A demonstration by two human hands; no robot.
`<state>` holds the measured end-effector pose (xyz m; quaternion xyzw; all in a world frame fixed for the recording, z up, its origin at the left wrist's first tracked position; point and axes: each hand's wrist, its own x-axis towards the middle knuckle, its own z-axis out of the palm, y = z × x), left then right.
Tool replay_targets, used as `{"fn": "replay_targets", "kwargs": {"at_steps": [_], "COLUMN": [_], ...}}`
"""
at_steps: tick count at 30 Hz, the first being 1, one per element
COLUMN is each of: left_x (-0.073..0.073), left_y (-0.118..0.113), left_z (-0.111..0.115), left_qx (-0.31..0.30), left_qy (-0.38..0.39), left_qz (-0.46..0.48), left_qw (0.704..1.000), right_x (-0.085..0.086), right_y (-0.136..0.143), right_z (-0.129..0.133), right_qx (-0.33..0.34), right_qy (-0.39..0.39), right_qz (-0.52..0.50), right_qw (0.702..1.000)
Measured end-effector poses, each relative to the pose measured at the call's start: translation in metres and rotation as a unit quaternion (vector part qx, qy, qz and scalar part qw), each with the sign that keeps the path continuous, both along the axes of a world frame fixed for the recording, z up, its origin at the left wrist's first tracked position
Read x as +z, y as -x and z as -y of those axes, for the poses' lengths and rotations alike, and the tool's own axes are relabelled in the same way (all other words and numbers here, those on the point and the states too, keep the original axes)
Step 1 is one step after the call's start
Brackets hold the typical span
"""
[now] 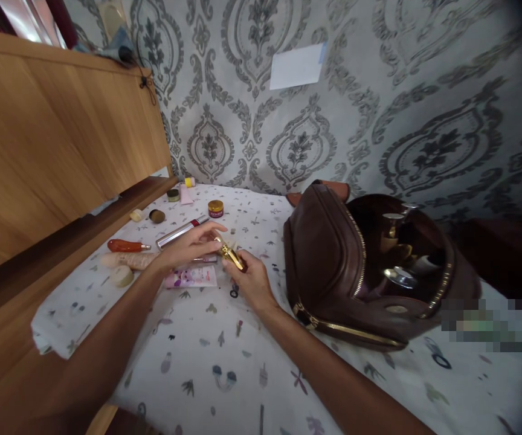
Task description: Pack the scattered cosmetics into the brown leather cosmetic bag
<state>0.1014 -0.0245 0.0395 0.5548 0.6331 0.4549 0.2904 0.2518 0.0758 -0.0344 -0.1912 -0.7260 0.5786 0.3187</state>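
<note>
On my feed, the bare right hand (254,281) has its fingers closed around the lower part of a small, shiny gold, slender container (232,254). The bare left hand (200,240) meets the container's upper end with its fingertips close together; whether they pinch it I cannot tell. The container is held above a white cloth printed with small leaves and motifs (188,344).

I look for writing. A squat jar with a gold lid and dark red label (215,209) carries pale letters too small for me to read. A pale pink squeeze tube with purple decoration (195,277), lying just beside the left forearm, bears tiny reddish lettering, also unreadable from here. Behind the left hand I see a long silver tube with a red patch (179,234).

To the right, a dark brown leather bag with gold zips (319,241) gapes open, showing silver-topped bottles (399,277) inside; the round metal badge (396,309) on it is illegible.
</note>
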Motion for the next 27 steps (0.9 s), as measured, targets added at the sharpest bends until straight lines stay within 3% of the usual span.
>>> {"fn": "replay_targets", "kwargs": {"at_steps": [4, 10, 17, 27], "left_x": [-0.006, 0.002, -0.004, 0.005], "left_y": [0.000, 0.002, 0.000, 0.002], "left_z": [-0.006, 0.000, -0.005, 0.002], "left_qx": [0.044, -0.010, 0.016, -0.040], "left_qy": [-0.004, 0.004, 0.027, 0.000], "left_qz": [-0.043, -0.008, 0.000, 0.021], "left_qw": [0.998, 1.000, 0.999, 0.999], "right_x": [0.001, 0.001, 0.001, 0.006], "right_y": [-0.001, -0.001, -0.002, -0.004], "right_z": [0.000, 0.000, 0.000, 0.001], "right_qx": [-0.001, 0.001, 0.003, 0.015], "right_qy": [-0.006, -0.014, -0.029, -0.012], "right_qz": [0.010, 0.021, 0.021, 0.019], "right_qw": [1.000, 1.000, 0.999, 1.000]}}
